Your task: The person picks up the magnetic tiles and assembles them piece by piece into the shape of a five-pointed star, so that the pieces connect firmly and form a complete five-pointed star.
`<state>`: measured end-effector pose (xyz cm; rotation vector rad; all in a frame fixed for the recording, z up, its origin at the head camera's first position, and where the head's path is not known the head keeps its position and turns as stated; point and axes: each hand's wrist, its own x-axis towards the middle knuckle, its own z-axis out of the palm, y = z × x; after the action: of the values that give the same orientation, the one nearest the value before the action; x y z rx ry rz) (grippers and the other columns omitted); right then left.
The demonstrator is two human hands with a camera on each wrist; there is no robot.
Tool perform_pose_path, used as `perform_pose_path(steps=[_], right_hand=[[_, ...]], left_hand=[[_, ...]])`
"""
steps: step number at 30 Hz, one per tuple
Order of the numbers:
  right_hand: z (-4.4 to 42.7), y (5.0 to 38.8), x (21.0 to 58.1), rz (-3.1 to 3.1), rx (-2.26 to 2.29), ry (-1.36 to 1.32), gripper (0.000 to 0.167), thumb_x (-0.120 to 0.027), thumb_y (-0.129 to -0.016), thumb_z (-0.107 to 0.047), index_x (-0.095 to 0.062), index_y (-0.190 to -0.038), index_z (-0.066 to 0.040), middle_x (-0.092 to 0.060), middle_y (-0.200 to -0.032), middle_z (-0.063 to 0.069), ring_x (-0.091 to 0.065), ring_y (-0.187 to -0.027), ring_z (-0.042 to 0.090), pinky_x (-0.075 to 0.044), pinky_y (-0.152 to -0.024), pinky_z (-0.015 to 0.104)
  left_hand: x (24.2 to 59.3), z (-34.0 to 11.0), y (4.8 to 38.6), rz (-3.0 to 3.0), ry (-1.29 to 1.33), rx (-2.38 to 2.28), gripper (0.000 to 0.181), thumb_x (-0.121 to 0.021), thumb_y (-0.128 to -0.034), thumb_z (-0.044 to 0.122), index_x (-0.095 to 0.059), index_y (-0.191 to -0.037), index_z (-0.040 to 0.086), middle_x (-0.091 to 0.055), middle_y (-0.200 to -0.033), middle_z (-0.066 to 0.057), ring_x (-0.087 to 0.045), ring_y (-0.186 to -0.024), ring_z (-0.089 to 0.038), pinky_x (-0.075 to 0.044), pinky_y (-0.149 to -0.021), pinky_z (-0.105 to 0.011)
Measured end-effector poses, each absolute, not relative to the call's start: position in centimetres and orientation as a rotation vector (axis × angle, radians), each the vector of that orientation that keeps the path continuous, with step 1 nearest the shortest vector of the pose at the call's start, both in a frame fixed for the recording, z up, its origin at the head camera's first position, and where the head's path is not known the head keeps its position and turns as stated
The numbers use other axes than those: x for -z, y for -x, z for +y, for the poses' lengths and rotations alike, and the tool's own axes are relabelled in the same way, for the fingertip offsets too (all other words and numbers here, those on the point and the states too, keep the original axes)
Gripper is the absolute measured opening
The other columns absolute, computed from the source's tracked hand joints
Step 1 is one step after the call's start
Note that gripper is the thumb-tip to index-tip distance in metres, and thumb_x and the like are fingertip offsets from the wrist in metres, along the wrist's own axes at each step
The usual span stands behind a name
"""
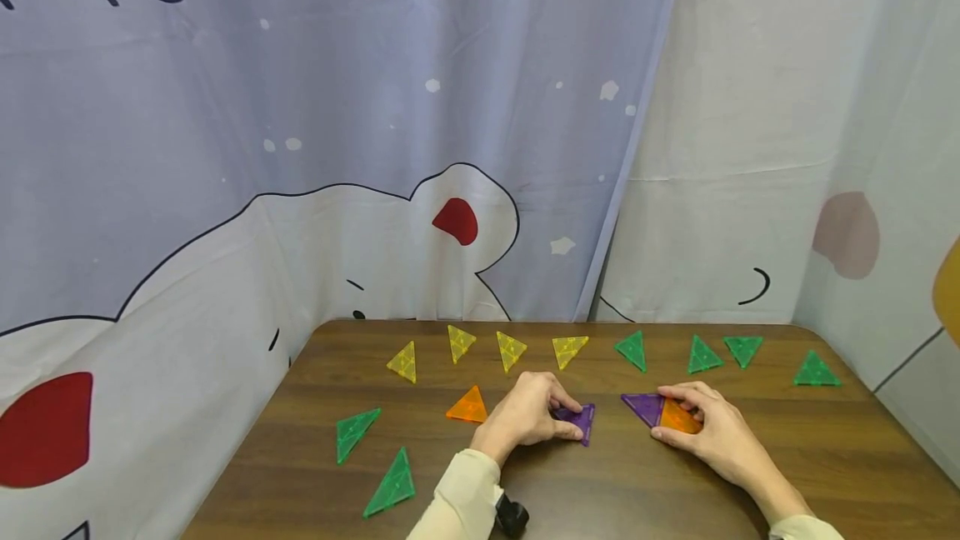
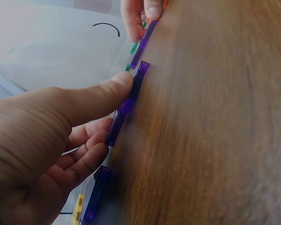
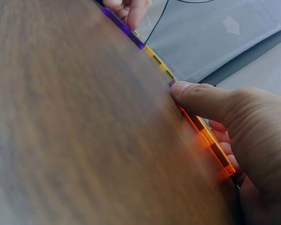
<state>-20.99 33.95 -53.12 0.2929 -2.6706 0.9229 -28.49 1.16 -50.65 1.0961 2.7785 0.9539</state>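
My left hand (image 1: pixel 525 413) pinches a purple triangle tile (image 1: pixel 585 423) flat on the table, thumb on its near edge; the left wrist view shows this purple tile (image 2: pixel 124 108) between thumb and fingers. Another purple tile (image 2: pixel 96 194) lies beside that hand there, hidden in the head view. To the right, my right hand (image 1: pixel 716 438) holds an orange triangle tile (image 1: pixel 677 417) between thumb and fingers. A further purple triangle tile (image 1: pixel 642 407) touches its left side. In the right wrist view the orange tile (image 3: pixel 208 140) lies along the fingers.
Several yellow triangle tiles (image 1: pixel 512 350) and several green ones (image 1: pixel 703 355) lie along the back of the wooden table (image 1: pixel 600 507). An orange tile (image 1: pixel 468 407) sits left of my left hand. Two green tiles (image 1: pixel 392 483) are at the front left. A printed curtain (image 1: pixel 375 107) hangs behind.
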Motion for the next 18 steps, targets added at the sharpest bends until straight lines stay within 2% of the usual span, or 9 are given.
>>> perform_pose_path(steps=[8,13,18], right_hand=[[33.91,21.02,53.19,-2.664,-0.925,-0.290,0.062,-0.097,-0.087,-0.045,-0.077,-0.138,-0.016,-0.073,-0.129,-0.001,-0.061,-0.106,0.012,-0.055,-0.084,0.027],[33.79,21.03,53.20,-2.670,-0.940,-0.273,0.061,-0.097,-0.087,-0.046,-0.078,-0.136,-0.017,-0.072,-0.128,-0.003,-0.061,-0.106,0.011,-0.055,-0.085,0.027],[33.60,20.99,53.18,-2.670,-0.944,-0.254,0.060,-0.098,-0.085,-0.048,-0.080,-0.133,-0.017,-0.072,-0.125,-0.004,-0.062,-0.106,0.011,-0.055,-0.085,0.027]], left_hand=[[50.64,1.26,28.22,2.743,-1.110,-1.069,0.024,-0.100,-0.0853,0.019,-0.092,-0.108,0.018,-0.079,-0.096,0.007,-0.064,-0.077,0.003,-0.053,-0.066,-0.013],[50.41,1.41,27.99,2.735,-1.076,-1.102,0.024,-0.101,-0.0845,0.016,-0.091,-0.107,0.015,-0.080,-0.093,0.005,-0.060,-0.069,0.010,-0.054,-0.063,-0.012],[50.38,1.73,27.92,2.718,-1.058,-1.115,0.024,-0.101,-0.0837,0.014,-0.091,-0.106,0.012,-0.075,-0.089,0.005,-0.060,-0.068,0.011,-0.054,-0.063,-0.011]])
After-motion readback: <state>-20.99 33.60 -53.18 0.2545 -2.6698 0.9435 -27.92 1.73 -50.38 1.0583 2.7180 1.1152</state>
